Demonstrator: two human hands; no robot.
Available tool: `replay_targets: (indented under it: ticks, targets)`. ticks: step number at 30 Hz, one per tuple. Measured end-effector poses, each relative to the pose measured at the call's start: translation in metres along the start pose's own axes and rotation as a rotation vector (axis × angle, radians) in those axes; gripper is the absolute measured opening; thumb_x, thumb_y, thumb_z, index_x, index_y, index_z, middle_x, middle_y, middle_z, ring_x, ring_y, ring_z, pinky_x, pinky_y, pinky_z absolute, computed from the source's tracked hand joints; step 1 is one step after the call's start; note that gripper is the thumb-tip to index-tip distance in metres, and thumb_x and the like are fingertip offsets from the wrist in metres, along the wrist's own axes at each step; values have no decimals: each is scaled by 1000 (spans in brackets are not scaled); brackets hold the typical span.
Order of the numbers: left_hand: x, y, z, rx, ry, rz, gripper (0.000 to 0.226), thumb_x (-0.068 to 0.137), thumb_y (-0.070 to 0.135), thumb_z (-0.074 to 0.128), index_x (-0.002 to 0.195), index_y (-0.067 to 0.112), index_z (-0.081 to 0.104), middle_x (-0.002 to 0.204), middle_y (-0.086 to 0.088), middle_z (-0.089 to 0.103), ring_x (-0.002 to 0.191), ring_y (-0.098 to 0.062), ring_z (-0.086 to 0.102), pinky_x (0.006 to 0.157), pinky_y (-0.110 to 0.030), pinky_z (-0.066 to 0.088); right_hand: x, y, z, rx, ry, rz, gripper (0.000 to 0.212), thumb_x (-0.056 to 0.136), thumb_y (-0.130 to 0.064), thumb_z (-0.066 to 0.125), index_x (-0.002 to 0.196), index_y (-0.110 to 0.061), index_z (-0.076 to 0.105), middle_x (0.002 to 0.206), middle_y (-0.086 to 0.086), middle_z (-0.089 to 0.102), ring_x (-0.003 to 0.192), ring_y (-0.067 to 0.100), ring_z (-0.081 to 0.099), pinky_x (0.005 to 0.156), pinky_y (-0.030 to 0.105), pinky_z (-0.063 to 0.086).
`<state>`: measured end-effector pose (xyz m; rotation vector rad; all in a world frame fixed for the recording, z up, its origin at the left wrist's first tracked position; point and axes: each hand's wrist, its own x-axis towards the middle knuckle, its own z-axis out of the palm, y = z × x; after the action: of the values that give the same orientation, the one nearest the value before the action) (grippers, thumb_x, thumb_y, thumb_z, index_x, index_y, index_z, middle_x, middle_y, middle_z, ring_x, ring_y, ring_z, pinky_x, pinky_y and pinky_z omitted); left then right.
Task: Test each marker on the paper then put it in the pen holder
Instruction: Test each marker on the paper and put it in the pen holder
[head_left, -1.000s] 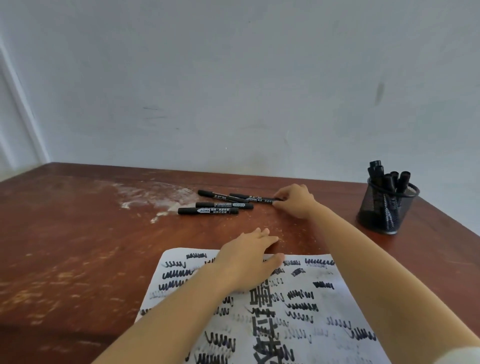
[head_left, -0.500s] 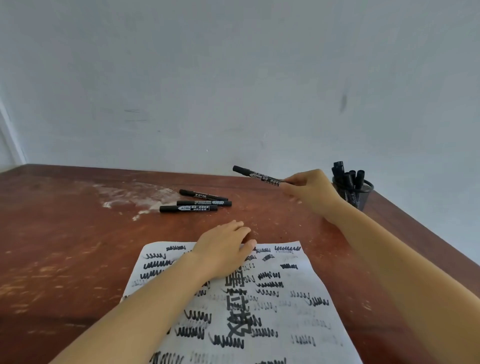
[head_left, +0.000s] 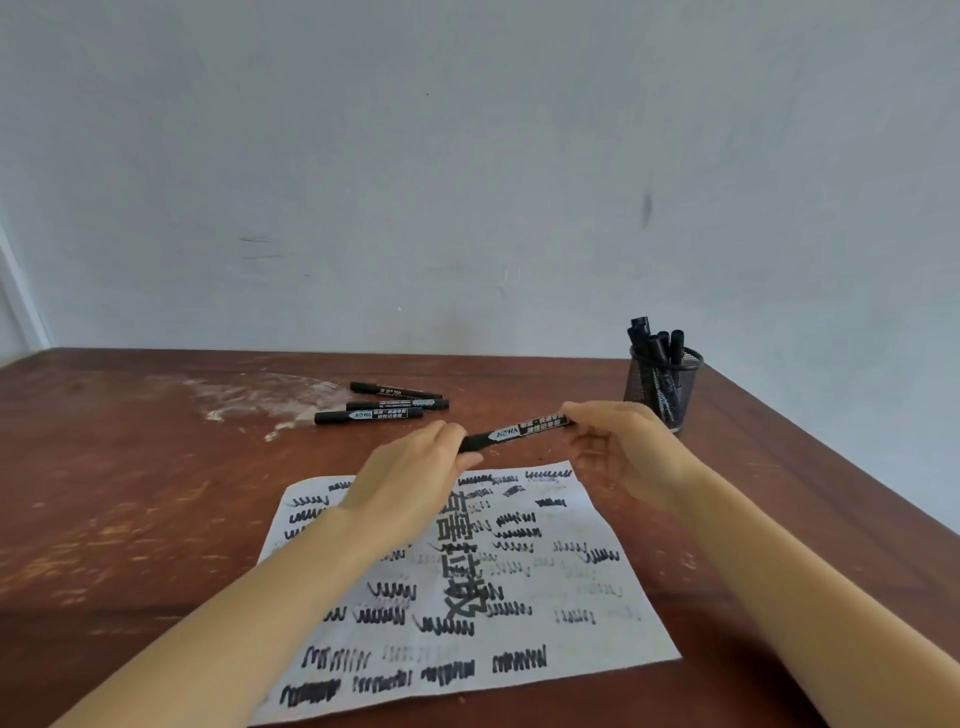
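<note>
Fingers (head_left: 582, 418) of both hands are pinching the black plastic marker (head_left: 511, 430) above the scribbled white paper (head_left: 467, 582); uncapping probably comes next.

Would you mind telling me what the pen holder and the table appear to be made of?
The pen holder looks like black metal wire mesh, since you can see through its fine grid. The table looks like reddish-brown wood with a worn finish, scuffed pale in patches.

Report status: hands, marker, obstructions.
Left hand and right hand grip one marker above the paper. Cap on. Nothing blocks the pen holder.
</note>
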<state>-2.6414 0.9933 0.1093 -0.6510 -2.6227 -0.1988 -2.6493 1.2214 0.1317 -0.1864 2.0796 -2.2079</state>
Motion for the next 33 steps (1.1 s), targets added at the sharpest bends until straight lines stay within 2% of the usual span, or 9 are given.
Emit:
replay_targets:
  ticks: [2, 9, 13, 16, 18, 20, 23, 27, 33]
  targets:
    - [-3, 7, 0, -56, 4, 22, 34, 98, 42, 31, 104, 14, 49, 88, 5, 53, 69, -11, 51, 50, -22, 33, 0, 4, 12, 243, 42, 99, 8, 86, -18, 64, 81, -13, 62, 61, 4, 56, 49, 13, 50, 48, 20, 43]
    - [-4, 35, -8, -226, -43, 84, 42, 98, 48, 21, 73, 19, 39, 62, 7, 43, 53, -14, 44, 49, -29, 34, -3, 14, 42, 151, -32, 96, 40, 89, -10, 56, 51, -15, 47, 42, 0, 35, 35, 10, 24, 36, 20, 16]
    - [-6, 49, -16, -894, -245, -58, 50, 98, 47, 24, 60, 16, 33, 50, 6, 29, 44, -13, 28, 46, -23, 27, -3, 6, 36, 196, -80, 38, 46, 89, -3, 47, 45, -14, 40, 36, -2, 31, 28, 9, 22, 34, 16, 14]
    - [-11, 44, -33, -1513, -559, -244, 48, 97, 49, 30, 61, 18, 35, 54, 6, 24, 43, -11, 28, 42, -19, 22, 3, -7, 4, 400, 117, -35, 46, 89, -5, 45, 45, -16, 35, 35, -4, 28, 26, 8, 19, 32, 15, 12]
    - [-16, 34, -37, -1385, -552, -239, 47, 96, 52, 31, 64, 17, 37, 55, 5, 30, 46, -12, 35, 43, -20, 29, 5, -14, -24, 439, 287, -107, 37, 88, -6, 46, 55, -16, 34, 37, -3, 29, 28, 9, 19, 33, 18, 13]
    - [-18, 28, -32, -970, -392, -178, 52, 94, 54, 30, 66, 12, 43, 55, 5, 47, 49, -11, 46, 51, -23, 39, 4, -11, -38, 320, 414, -99, 29, 89, -10, 52, 64, -14, 39, 41, 0, 34, 31, 10, 24, 34, 19, 16]
    - [-11, 27, -14, -611, -225, -116, 50, 94, 51, 30, 77, 12, 56, 71, 3, 64, 59, -10, 60, 61, -29, 49, 2, 5, -24, 36, 424, -25, 22, 90, -22, 61, 73, -10, 54, 48, 4, 48, 37, 15, 40, 37, 22, 31]
    - [2, 37, 8, -337, -292, -13, 37, 91, 55, 44, 78, 20, 44, 75, 5, 54, 58, -13, 50, 53, -27, 38, 2, 30, 4, -135, 351, -27, 28, 89, -27, 65, 68, -11, 55, 48, 5, 55, 36, 16, 47, 37, 21, 38]
    - [11, 37, 21, -225, -341, 19, 39, 83, 63, 51, 75, 27, 38, 82, 9, 50, 71, -9, 50, 59, -26, 39, 8, 48, 8, -310, 330, -90, 21, 80, -12, 69, 65, -6, 55, 47, 8, 57, 34, 17, 48, 38, 24, 41]
